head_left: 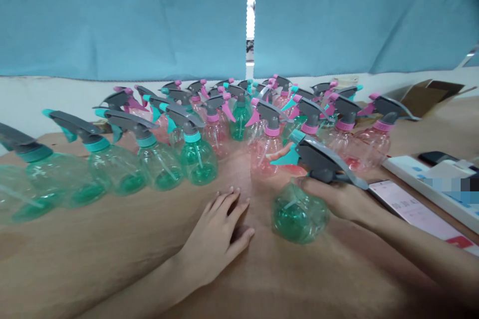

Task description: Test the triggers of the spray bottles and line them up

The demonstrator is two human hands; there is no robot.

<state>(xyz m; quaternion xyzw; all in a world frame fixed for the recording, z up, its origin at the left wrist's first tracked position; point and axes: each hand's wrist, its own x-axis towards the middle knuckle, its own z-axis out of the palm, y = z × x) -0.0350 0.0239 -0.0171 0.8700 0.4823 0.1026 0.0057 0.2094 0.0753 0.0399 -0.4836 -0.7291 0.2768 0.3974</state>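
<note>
Green spray bottle is gripped, seemingly near its top, by right hand; left hand spread.

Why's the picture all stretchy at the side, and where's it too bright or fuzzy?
Head view, left edge: the leftmost spray bottle looks stretched and slanted, probably from a wide lens; head view, top: the gap between the blue curtains glares white; head view, right: the phone shows fuzzy digits.

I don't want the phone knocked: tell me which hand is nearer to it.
Right. The right hand, holding a green spray bottle, is just left of the phone; the left hand lies farther left, on the table.
</note>
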